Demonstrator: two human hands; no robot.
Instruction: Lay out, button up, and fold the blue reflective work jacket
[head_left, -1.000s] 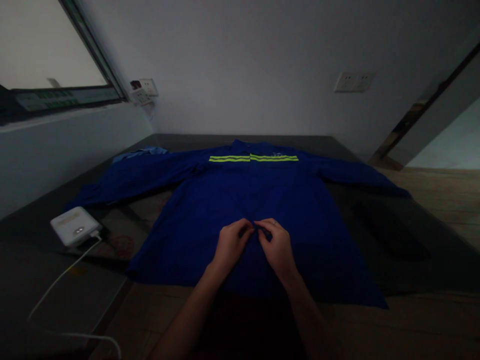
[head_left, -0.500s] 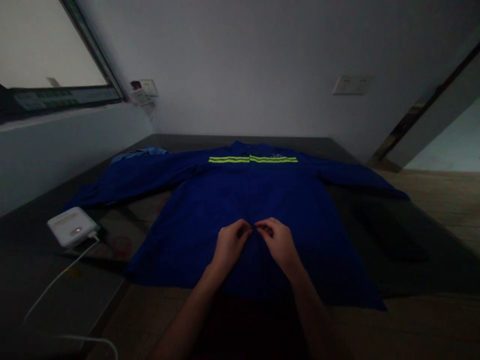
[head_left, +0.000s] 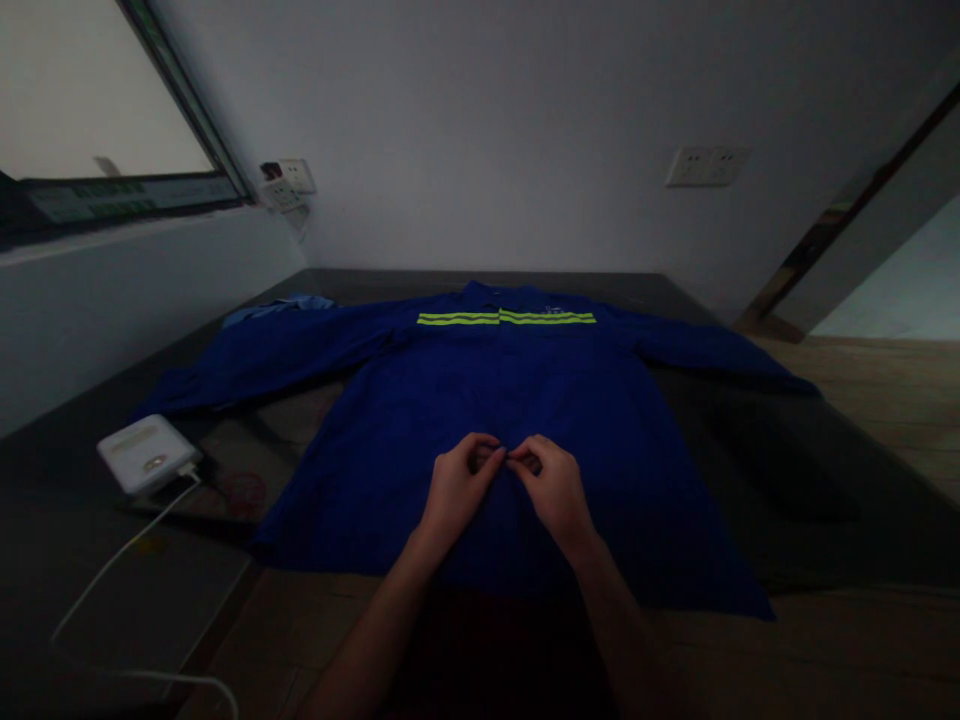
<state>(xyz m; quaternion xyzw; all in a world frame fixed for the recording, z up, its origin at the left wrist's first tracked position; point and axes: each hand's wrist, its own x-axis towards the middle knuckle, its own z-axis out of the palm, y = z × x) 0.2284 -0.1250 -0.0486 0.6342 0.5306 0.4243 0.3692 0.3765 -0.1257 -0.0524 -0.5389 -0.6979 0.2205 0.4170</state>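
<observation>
A blue long-sleeved work jacket (head_left: 600, 430) lies spread face up, collar at the far side, with yellow-green stripes (head_left: 459, 319) across its chest. Low on its front middle line, my left hand (head_left: 463, 485) pinches the jacket's edge between thumb and fingers. My right hand (head_left: 549, 485) pinches the same edge right beside it, the fingertips of both hands almost meeting. Any button under the fingertips is too small and dark to make out. The hem hangs over the near table edge.
A dark table (head_left: 630, 288) carries the jacket against a wall. On the left sits a white device (head_left: 146, 455) with a white cable (head_left: 112, 570) running toward me. Light-blue cloth (head_left: 281, 308) lies by the left sleeve, and a dark flat object (head_left: 780, 465) below the right one.
My fingertips have drawn slightly closer together over the jacket's front edge, the right hand shifting a little left. The jacket lies as before.
</observation>
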